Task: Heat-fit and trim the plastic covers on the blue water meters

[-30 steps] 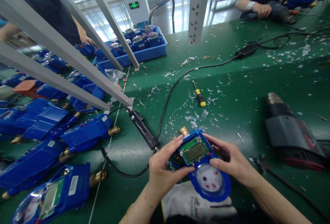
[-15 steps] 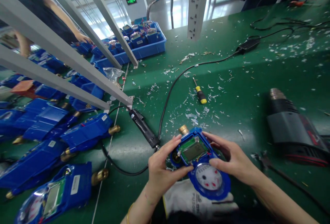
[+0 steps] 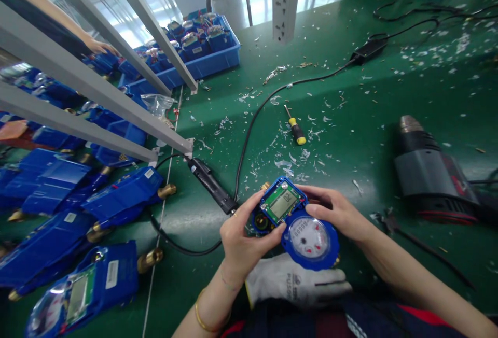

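Observation:
Between my two hands is a blue water meter [image 3: 311, 242] with a round dial and an uncovered green circuit board, whose small display [image 3: 283, 206] shows digits. My left hand [image 3: 243, 239] grips its left side, thumb at the lower edge of the board. On the right side, my right hand [image 3: 338, 211] holds it with the thumb near the dial and the fingers behind. Below the meter lies a white work glove [image 3: 272, 278]. A black electric screwdriver [image 3: 212, 185] rests just beyond my left hand. Further off lies a small yellow-and-black screwdriver [image 3: 295, 128].
Several blue meters [image 3: 112, 276] with brass fittings lie at left, behind grey metal posts [image 3: 116, 104]. A blue crate [image 3: 218, 58] of meters stands at the back. At right are a heat gun [image 3: 428, 172] and pliers [image 3: 392, 221]. Another person's hand [image 3: 99, 46] reaches in at upper left.
The meter has tilted in my hands, its board turning more toward me; the display digits now read clearly. The view has shifted slightly. Both hands keep their hold.

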### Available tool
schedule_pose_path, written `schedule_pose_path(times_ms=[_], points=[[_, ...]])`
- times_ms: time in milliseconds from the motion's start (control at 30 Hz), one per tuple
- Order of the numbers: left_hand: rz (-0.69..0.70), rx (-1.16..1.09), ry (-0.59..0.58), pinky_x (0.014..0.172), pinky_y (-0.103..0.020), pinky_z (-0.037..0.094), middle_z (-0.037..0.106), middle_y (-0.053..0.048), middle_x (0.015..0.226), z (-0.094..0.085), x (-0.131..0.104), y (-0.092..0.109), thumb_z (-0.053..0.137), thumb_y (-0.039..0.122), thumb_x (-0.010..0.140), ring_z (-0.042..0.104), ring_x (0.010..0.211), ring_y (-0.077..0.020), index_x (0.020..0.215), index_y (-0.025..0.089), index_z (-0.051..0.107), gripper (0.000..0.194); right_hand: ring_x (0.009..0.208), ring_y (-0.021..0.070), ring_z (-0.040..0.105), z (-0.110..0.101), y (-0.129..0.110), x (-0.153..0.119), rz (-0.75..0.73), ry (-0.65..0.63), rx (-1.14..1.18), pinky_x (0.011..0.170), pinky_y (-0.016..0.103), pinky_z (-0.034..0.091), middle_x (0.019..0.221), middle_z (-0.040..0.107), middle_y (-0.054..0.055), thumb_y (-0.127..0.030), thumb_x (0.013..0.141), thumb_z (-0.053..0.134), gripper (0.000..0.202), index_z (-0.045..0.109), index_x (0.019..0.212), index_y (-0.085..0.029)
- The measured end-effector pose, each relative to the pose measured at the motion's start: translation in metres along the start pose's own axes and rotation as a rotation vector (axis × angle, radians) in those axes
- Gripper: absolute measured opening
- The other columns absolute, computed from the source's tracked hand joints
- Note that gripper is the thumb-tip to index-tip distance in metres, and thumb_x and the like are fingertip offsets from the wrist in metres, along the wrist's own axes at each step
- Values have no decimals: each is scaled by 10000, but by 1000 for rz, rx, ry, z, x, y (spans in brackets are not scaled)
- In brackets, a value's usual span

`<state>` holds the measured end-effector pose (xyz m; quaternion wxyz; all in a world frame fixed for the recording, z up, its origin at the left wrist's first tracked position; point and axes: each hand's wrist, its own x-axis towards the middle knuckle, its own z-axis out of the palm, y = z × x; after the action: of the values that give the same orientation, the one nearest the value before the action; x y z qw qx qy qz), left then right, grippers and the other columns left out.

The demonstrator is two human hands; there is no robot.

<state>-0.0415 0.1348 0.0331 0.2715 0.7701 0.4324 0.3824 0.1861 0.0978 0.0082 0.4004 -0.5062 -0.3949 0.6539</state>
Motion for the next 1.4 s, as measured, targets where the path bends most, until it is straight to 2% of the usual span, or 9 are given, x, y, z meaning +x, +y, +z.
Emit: schedule_pose_path(times_ms=[200,433,600,733,833,900,1033,1233,1400], points=[[-27,-29,-65,1012,-406,564,707,-81,1247,-1,6,6,819,325,741,696,1107,-252,1252,209,623,560,1036,278,658,-3,0,-1,12,21,40,895,392,528,1196,678,123,-609,750,713,789,571,1377,-152],[-56,-243,-242,1099,-421,487,632,-109,1362,-9,10,-7,767,326,813,602,1260,-265,1349,225,563,582,987,250,669,-6,3,-2,-5,27,55,828,334,536,1157,696,103,-575,794,694,712,589,1364,-162],[-61,-455,-398,1150,-466,425,519,-125,1482,-21,23,-13,687,354,870,495,1372,-289,1504,251,370,716,1102,282,646,-5,1,-5,2,10,93,872,350,541,1203,684,102,-555,827,671,661,594,1364,-179],[23,-370,-622,1226,-496,290,287,-109,1624,-30,42,-15,792,378,768,288,1489,-318,1574,269,202,1005,1107,276,647,-4,-4,-1,12,15,89,925,359,532,1190,692,85,-528,823,681,611,627,1327,-187],[112,-325,-746,1226,-492,278,158,-97,1660,-31,53,-16,865,363,678,221,1508,-313,1590,284,52,1225,998,254,683,-5,-10,7,59,-29,105,887,346,545,1144,708,80,-530,797,697,597,659,1279,-180],[148,-310,-760,1217,-494,295,175,-90,1657,-29,57,-18,886,349,645,253,1497,-311,1588,297,53,1260,898,240,699,-6,-14,14,87,-58,100,806,326,561,1072,726,85,-536,774,713,583,690,1220,-162],[156,-275,-674,1201,-513,326,295,-100,1620,-25,55,-21,917,361,577,346,1459,-330,1569,293,200,1226,752,210,690,-8,-21,23,124,-76,76,667,287,554,944,738,99,-541,738,735,561,719,1116,-126],[151,-257,-603,1225,-505,285,327,-158,1595,-19,45,-21,879,367,610,350,1461,-337,1564,203,205,1180,736,211,688,-6,-25,21,141,-58,39,646,288,554,938,731,120,-562,718,735,627,685,1137,-99],[153,-258,-567,1223,-532,285,342,-150,1586,-17,41,-22,867,351,617,363,1455,-335,1556,226,216,1149,817,257,697,-5,-29,15,120,29,-51,721,360,571,942,729,120,-594,739,718,617,689,1140,-125]])
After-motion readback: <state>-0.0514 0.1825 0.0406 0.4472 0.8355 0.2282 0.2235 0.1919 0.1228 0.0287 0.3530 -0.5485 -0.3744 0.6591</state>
